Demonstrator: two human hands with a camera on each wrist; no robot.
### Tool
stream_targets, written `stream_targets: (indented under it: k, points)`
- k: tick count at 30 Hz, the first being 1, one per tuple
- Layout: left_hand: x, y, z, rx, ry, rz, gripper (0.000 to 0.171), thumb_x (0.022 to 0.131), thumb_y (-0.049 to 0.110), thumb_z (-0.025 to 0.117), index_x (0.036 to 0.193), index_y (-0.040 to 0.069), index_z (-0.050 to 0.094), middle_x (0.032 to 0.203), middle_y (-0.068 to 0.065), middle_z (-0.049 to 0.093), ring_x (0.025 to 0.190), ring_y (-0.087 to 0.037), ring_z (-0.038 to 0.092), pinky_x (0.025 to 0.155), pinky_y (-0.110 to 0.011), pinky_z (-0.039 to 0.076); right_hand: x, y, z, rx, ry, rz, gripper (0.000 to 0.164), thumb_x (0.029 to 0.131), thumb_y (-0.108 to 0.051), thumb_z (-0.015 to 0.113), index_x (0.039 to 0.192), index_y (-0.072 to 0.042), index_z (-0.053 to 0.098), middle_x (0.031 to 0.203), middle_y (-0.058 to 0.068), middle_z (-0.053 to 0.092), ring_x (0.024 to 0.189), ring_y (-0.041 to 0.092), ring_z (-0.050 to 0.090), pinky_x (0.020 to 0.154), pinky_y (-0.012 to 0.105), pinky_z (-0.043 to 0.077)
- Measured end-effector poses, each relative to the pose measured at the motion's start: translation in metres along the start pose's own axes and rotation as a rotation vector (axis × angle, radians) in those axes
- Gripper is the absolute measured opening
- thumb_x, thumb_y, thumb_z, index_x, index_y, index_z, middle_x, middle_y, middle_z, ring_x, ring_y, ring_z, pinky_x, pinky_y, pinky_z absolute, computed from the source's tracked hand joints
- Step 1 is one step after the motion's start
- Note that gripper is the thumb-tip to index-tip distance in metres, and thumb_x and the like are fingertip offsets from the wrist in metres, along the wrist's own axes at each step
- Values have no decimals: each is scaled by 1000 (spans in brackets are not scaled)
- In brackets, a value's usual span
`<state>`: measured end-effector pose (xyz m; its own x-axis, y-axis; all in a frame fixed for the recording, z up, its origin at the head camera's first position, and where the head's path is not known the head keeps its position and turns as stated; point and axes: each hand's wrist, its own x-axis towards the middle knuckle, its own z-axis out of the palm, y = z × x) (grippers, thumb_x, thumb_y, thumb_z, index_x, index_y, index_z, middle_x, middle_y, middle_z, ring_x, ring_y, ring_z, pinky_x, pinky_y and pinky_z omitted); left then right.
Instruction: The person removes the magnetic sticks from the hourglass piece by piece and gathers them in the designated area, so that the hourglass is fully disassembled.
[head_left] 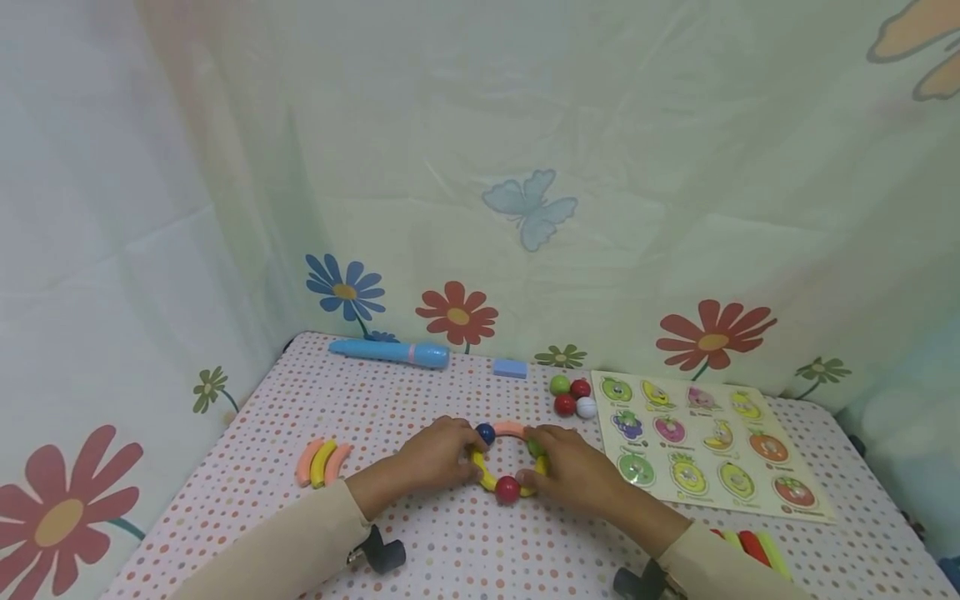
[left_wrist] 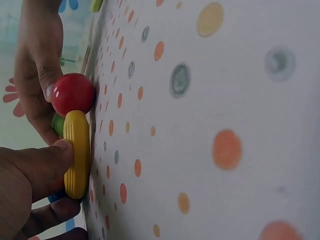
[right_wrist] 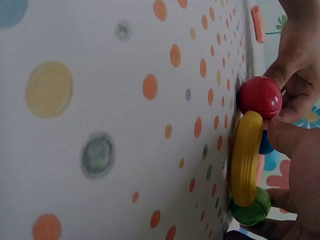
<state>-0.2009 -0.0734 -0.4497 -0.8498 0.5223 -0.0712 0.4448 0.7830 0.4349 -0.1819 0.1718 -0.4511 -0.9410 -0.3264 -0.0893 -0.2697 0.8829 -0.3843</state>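
Note:
A ring of curved pieces and balls lies flat on the dotted table. In it are a red ball (head_left: pixel 507 490) at the near side, a blue ball (head_left: pixel 486 433), a green ball (head_left: pixel 535 448) and a pink curved piece (head_left: pixel 511 429) at the far side. My left hand (head_left: pixel 441 454) holds the left yellow curved piece (left_wrist: pixel 76 155), thumb on its side and fingers by the blue ball. On the other side, my right hand (head_left: pixel 573 468) grips the right yellow curved piece (right_wrist: pixel 245 160); its thumb is near the red ball and its fingers touch the green ball.
Pink and yellow curved pieces (head_left: pixel 322 462) lie at left. Several loose balls (head_left: pixel 565 405) sit beyond the ring, beside a fruit picture board (head_left: pixel 708 442). Red and green pieces (head_left: pixel 757 546) are partly behind the right sleeve. A blue pen-shaped object (head_left: pixel 390 352) and blue block (head_left: pixel 510 368) lie at the back.

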Motion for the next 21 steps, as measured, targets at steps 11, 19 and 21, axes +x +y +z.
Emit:
stream_targets:
  k: [11, 19, 21]
  points:
    - [0, -1, -5, -54, -17, -40, 29, 90, 36, 80, 115, 22, 73, 104, 11, 64, 105, -12, 58, 92, -38, 51, -6, -6, 2, 17, 44, -17, 63, 88, -46, 79, 143, -22, 60, 151, 15, 49, 137, 37, 47, 97, 61, 50]
    - [19, -1, -13, -88, 16, -56, 34, 97, 30, 73, 129, 23, 66, 130, 0, 64, 121, -18, 59, 100, -42, 50, -1, -5, 0, -13, 28, -37, 60, 91, -49, 74, 143, -24, 59, 148, 11, 53, 135, 35, 50, 99, 59, 49]
    - [23, -2, -12, -67, -11, -23, 36, 98, 26, 71, 134, 24, 66, 137, 0, 62, 130, -20, 55, 106, -43, 46, 1, -4, 0, -10, 13, -37, 60, 91, -51, 74, 144, -25, 59, 146, 9, 55, 135, 34, 50, 99, 59, 49]
